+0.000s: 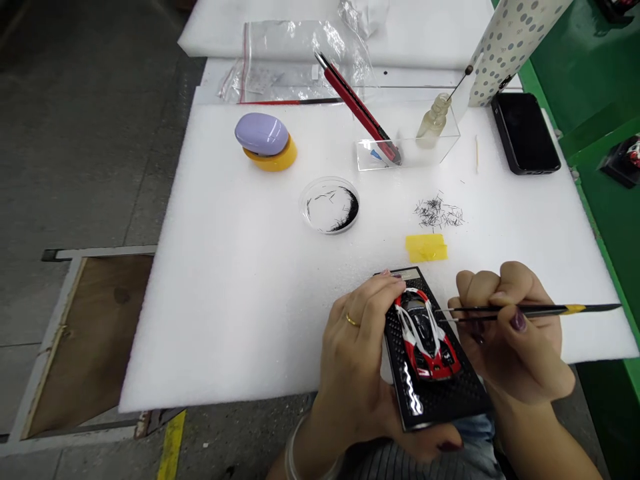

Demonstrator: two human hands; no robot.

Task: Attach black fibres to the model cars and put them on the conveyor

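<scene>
A grey floor lies to our left and green metal panels to our right; between them we have a surface covered in white foam sheet. On it we see a lilac rounded case resting on a yellow ring, a clear round dish with fine black slivers along its rim, and a clear plastic tray carrying a red-and-black knife and a small glass bottle. A black phone lies near the right edge.

The red, white and black model car sits on a black rectangular textured base, held at the near edge of the surface. Its long axis follows the base's, slanting from upper left to lower right; we cannot tell which end is the nose. Our left hand grips the base, fingers over its left side and thumb beneath. Our right hand has its fingers pinched around slim black tweezers with a yellow band, lying nearly level, tips pointing left at the car's flank; whether they touch, we cannot tell.
</scene>
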